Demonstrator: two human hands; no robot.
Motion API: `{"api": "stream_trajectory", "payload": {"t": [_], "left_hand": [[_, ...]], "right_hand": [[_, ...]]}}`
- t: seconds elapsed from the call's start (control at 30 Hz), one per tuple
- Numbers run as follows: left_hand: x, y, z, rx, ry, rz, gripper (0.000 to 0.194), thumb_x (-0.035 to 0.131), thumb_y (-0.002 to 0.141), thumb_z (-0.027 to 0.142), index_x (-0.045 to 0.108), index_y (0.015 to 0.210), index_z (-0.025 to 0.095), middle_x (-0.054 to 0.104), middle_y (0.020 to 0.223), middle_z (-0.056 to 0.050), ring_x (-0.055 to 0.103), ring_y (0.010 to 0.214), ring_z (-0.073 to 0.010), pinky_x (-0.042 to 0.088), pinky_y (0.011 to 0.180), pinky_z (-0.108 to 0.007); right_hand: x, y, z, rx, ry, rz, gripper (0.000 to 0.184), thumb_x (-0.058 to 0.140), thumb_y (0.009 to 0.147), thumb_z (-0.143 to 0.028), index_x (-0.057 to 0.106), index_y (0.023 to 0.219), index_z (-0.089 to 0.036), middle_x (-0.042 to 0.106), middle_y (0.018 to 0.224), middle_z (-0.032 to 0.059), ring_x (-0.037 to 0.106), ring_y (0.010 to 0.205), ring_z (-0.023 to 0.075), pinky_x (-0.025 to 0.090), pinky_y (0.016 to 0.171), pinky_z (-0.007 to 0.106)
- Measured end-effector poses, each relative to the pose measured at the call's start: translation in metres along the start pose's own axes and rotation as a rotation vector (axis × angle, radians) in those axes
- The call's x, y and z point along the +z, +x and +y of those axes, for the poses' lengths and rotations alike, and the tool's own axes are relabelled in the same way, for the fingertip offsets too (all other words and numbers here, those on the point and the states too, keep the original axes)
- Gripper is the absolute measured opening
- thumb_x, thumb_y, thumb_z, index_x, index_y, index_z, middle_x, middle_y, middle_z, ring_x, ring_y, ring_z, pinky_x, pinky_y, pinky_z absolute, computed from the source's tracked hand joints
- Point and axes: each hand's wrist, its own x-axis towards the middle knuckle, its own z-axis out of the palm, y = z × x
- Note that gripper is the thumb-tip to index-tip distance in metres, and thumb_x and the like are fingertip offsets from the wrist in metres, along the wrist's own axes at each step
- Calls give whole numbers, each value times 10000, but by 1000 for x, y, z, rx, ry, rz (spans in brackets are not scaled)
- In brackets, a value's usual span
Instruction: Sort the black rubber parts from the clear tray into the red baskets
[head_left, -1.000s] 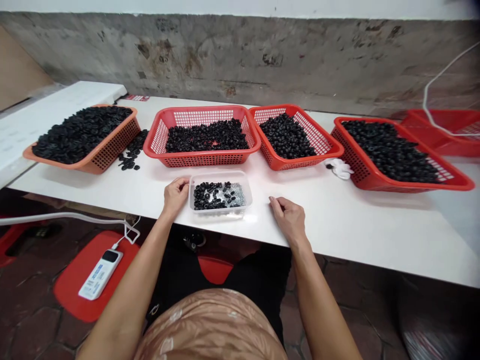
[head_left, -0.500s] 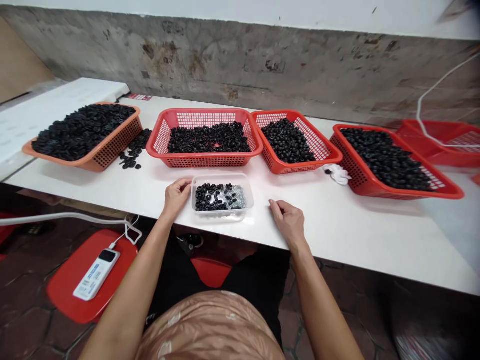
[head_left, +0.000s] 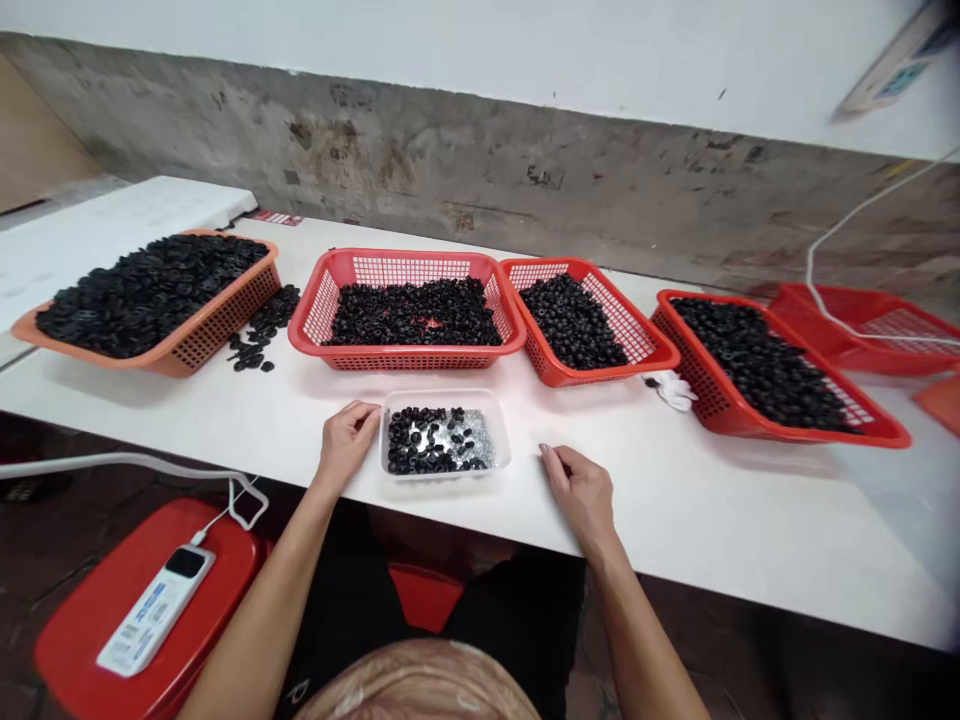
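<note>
My left hand (head_left: 346,445) rests on the white table (head_left: 675,520), its curled fingertips at the left rim of a clear plastic tub (head_left: 442,394). Black rubber rings (head_left: 427,440) lie scattered in the tub over a silvery patch of small pieces. My right hand (head_left: 581,495) lies on the tabletop to the right of the tub, apart from it. Neither hand shows anything held. Behind the tub stands a red mesh basket (head_left: 409,362) heaped with black rings.
More baskets of rings line the table: an orange one (head_left: 225,325) at left and red ones (head_left: 592,365) (head_left: 750,425) at right. Loose rings (head_left: 259,335) lie on the tabletop. A white cloth (head_left: 675,392) sits nearby. A power bank (head_left: 154,612) rests on a red stool (head_left: 67,620) below.
The whole scene has slid lower in the view and tilted slightly as my head moved. Both hands and the tub keep the same places relative to each other.
</note>
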Motion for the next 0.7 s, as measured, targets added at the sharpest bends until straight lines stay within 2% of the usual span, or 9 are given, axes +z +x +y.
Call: {"api": "stream_trajectory", "payload": {"t": [0.3, 0.43, 0.5, 0.53, 0.6, 0.7], "left_hand": [[-1, -3, 2, 13, -45, 10, 207, 583, 929, 311, 725, 873, 171, 693, 810, -21, 639, 725, -159, 471, 644, -231], [-7, -11, 15, 49, -19, 141, 171, 575, 947, 253, 719, 980, 168, 691, 899, -49, 635, 809, -172, 483, 716, -264], [-11, -14, 26, 177, 50, 191, 150, 589, 939, 200, 716, 1014, 172, 688, 935, -62, 623, 883, -189, 483, 798, -302], [-12, -14, 33, 273, 104, 174, 150, 601, 930, 171, 714, 1028, 175, 693, 945, -66, 615, 905, -198, 480, 824, -321], [-11, -11, 46, 443, 221, 61, 155, 604, 922, 129, 712, 1025, 173, 704, 926, -67, 598, 903, -211, 472, 811, -341], [-3, -1, 64, 521, 452, -151, 153, 586, 921, 98, 720, 891, 165, 683, 802, -59, 569, 853, -233, 429, 728, -357]], "right_hand": [[0, -2, -2, 22, -11, -18, 494, 426, 966, -537, 653, 704, -185, 592, 604, -3, 497, 544, 121, 352, 572, 231], [2, -1, -1, 39, -26, -11, 500, 441, 954, -563, 655, 702, -188, 586, 593, -8, 500, 530, 117, 366, 567, 224], [2, 0, 0, 27, -40, -3, 508, 442, 953, -570, 651, 693, -187, 582, 583, -9, 489, 514, 113, 369, 558, 221], [2, 0, 0, 18, -43, 0, 508, 442, 954, -570, 652, 695, -186, 587, 586, -8, 489, 512, 111, 371, 557, 219], [2, 0, -1, 5, -47, 5, 506, 443, 959, -565, 655, 700, -185, 599, 595, -6, 494, 509, 109, 375, 555, 217], [2, 0, -1, -8, -55, 8, 501, 439, 970, -549, 660, 709, -183, 622, 613, 1, 515, 514, 110, 375, 548, 216]]}}
